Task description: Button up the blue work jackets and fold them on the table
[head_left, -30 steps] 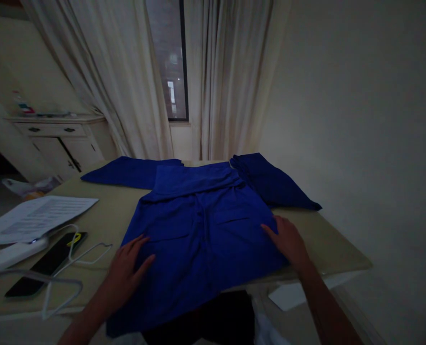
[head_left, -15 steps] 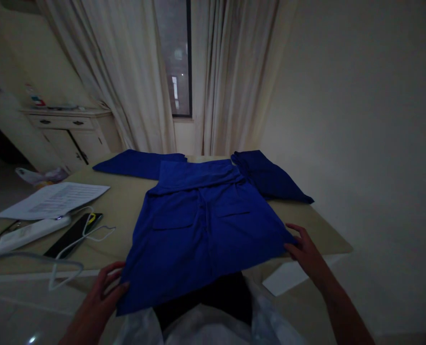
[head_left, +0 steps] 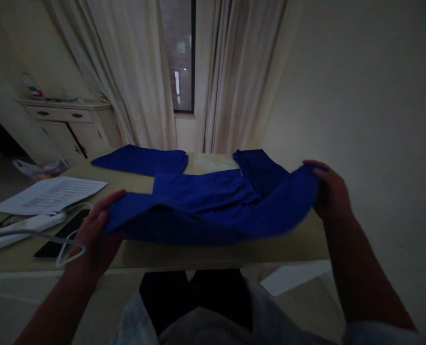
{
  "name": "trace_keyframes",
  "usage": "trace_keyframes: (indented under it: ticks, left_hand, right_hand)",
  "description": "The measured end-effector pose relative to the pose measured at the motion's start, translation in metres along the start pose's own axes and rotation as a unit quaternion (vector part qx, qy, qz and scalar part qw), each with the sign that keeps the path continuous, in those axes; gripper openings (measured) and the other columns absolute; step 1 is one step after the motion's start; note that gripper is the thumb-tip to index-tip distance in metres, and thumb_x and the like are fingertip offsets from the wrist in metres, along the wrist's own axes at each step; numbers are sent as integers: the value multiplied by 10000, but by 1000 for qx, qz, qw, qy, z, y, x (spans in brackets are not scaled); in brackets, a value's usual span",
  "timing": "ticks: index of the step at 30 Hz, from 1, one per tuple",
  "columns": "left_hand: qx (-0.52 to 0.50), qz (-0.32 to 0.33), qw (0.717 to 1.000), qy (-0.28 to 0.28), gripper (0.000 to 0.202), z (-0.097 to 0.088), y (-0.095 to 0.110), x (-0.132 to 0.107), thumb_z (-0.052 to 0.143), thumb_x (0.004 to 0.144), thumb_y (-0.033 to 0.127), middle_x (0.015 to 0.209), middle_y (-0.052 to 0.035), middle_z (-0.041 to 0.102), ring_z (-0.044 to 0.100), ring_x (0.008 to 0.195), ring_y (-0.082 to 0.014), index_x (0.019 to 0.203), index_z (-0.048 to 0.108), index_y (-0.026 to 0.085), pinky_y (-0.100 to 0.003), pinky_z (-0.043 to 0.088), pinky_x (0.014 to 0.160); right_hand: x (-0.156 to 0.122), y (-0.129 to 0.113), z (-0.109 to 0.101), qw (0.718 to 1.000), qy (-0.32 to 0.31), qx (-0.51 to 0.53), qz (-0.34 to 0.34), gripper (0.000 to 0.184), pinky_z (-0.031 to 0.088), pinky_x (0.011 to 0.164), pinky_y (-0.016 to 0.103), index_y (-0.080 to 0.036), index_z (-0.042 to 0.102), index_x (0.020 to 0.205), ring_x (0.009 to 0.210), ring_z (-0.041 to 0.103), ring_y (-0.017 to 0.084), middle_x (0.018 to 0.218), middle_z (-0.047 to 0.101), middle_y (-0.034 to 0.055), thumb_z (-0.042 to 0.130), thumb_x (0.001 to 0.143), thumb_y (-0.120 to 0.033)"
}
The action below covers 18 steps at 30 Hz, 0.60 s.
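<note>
A blue work jacket [head_left: 206, 191] lies across the table, its near edge lifted and folded back toward its far part. My left hand [head_left: 100, 235] is closed on the left corner of that raised edge. At the right corner, my right hand [head_left: 331, 191] grips the cloth higher up, with its fingertips partly hidden behind the fabric. Between the two hands the edge sags in a loose curve. The flap pockets and front placket are now covered by the fold.
Folded blue cloth [head_left: 141, 159] lies at the back left, and darker blue cloth [head_left: 261, 167] at the back right. On the left of the table [head_left: 213, 254] are a printed sheet [head_left: 50, 194], a white power strip [head_left: 26, 230], a black phone [head_left: 60, 237] and a white cable [head_left: 69, 256].
Both hands have raised the jacket's near edge from the front of the table and carried it up and away from me. The front with its pockets has gone out of sight.
</note>
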<state>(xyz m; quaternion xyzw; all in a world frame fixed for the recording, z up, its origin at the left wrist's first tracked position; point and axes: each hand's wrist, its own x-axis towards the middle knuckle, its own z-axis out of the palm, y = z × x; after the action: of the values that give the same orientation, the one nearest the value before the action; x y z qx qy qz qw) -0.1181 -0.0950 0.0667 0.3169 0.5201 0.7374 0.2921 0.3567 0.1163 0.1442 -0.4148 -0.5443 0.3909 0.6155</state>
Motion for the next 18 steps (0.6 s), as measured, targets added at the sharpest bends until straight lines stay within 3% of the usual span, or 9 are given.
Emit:
trace_keyframes:
  ticks: [3,5,7,10,12,14,16,18]
  left_hand:
    - [-45,72,996,16,581,32,-10,64,580,928,554,1364,-60,684,655,1170,-218,1412,609,233,-305,600,900]
    - [29,35,998,44,587,30,-29,101,433,1002,527,1276,-101,708,686,962,-161,1468,527,182,-254,579,774]
    - [186,-9,980,68,638,15,-53,128,491,968,477,1192,-138,725,693,847,-172,1505,461,134,-275,570,731]
    - [398,-44,913,75,739,-11,-88,152,691,805,367,1226,-204,716,724,993,-281,1462,497,90,-379,589,849]
    - [436,-85,893,63,701,-21,-102,162,739,753,374,1263,-240,703,705,1130,-349,1366,574,76,-426,583,916]
    - [406,-151,900,50,638,-21,-109,170,785,727,430,1205,-240,729,707,1141,-378,1242,640,82,-444,597,896]
    - [328,-243,913,25,572,-13,-110,180,832,704,481,1054,-208,773,746,1020,-376,1103,687,98,-462,622,822]
    - [218,-346,912,-21,493,0,-107,188,859,704,480,918,-173,789,766,869,-348,1000,717,112,-473,642,767]
  right_hand:
    - [78,24,61,1000,-5,14,6,383,518,650,283,-220,669,1159,662,623,149,801,651,15,666,884,-487]
    - [107,57,86,999,-19,-20,40,462,556,701,308,-216,614,1228,731,681,178,846,691,30,618,915,-557]
    - [113,97,96,992,2,-121,39,517,575,779,349,-194,596,1273,826,707,212,920,721,64,649,897,-545]
    - [87,153,84,953,10,-301,-10,546,548,937,418,-153,610,1298,976,704,265,1052,735,132,684,869,-483]
    - [62,180,67,922,-16,-386,-24,554,524,987,454,-134,620,1300,1034,695,300,1112,726,175,653,887,-502]
    - [41,195,48,891,-29,-452,-32,593,497,1024,488,-113,630,1294,1106,677,344,1168,706,223,631,899,-555]
    - [26,202,32,864,-16,-501,-35,650,456,1073,522,-98,635,1290,1202,638,387,1242,672,265,629,893,-612]
    - [18,203,21,857,1,-515,3,708,444,1085,536,-89,627,1301,1251,615,409,1293,646,288,634,878,-657]
